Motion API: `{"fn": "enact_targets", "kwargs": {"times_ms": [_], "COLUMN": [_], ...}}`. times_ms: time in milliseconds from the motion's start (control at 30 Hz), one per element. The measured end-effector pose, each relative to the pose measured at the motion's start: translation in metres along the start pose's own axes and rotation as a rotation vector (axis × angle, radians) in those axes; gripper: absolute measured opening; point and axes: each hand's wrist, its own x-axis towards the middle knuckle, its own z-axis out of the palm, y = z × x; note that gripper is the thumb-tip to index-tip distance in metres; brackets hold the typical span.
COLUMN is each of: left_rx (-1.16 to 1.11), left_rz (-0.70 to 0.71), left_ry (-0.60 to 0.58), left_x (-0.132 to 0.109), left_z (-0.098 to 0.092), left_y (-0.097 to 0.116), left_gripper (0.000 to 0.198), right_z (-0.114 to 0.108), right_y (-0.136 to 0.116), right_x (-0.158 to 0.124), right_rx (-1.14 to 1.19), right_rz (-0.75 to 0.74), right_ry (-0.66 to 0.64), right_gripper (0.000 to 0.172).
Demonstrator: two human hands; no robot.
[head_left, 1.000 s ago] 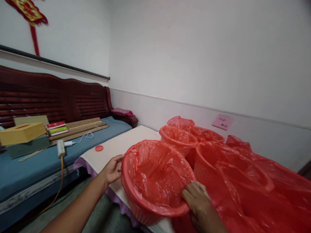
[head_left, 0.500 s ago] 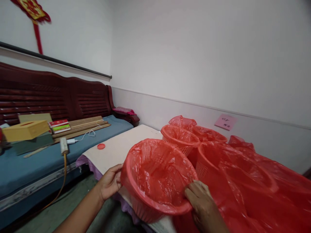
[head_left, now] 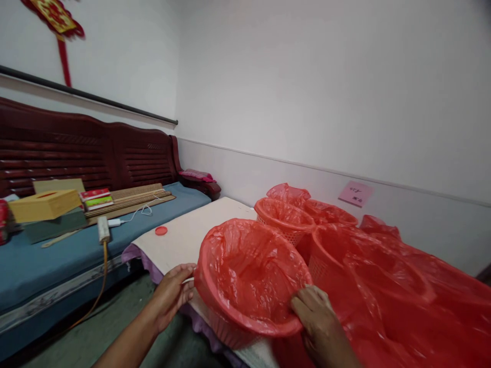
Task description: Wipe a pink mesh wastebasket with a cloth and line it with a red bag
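A red plastic basket [head_left: 230, 327] with a thin red plastic bag [head_left: 253, 271] lining it tilts toward me at the table's near edge. The bag is folded over the rim. My right hand [head_left: 320, 319] is closed round the rim on the right side, gripping basket and bag together. At the left side of the basket, my left hand [head_left: 174, 291] has its thumb and fingers apart, with the fingertips at the outer wall. Behind and to the right stand several more bag-lined red baskets [head_left: 284, 217].
A small red disc [head_left: 161, 231] lies on the pale table [head_left: 203, 220]. To the left, a blue-covered wooden bench [head_left: 169, 197] carries a yellow tissue box [head_left: 44, 205], a power strip [head_left: 103, 230] with a cord, and a rolled bamboo mat. A pink note [head_left: 356, 194] is on the wall.
My left hand has loosened at the basket's side and drawn slightly away, its fingers spreading. The basket has barely shifted, and my right hand keeps its grip on the rim.
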Motion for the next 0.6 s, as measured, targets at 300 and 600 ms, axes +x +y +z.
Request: {"fn": "enact_targets", "kwargs": {"times_ms": [300,600], "left_rx": [0.285,0.217], "left_rz": [0.197,0.097], "left_ry": [-0.044,-0.242], "left_x": [-0.025,-0.033], "left_z": [0.015,0.023], "left_y": [0.026,0.004], "left_gripper": [0.049,0.044], "right_z": [-0.002,-0.005], "right_y": [-0.019,-0.021], "right_x": [0.000,-0.017], "right_rx": [0.008,-0.037], "right_rz": [-0.036,-0.040], "right_ry": [0.063,-0.003], "right_gripper": [0.029,0.030]}}
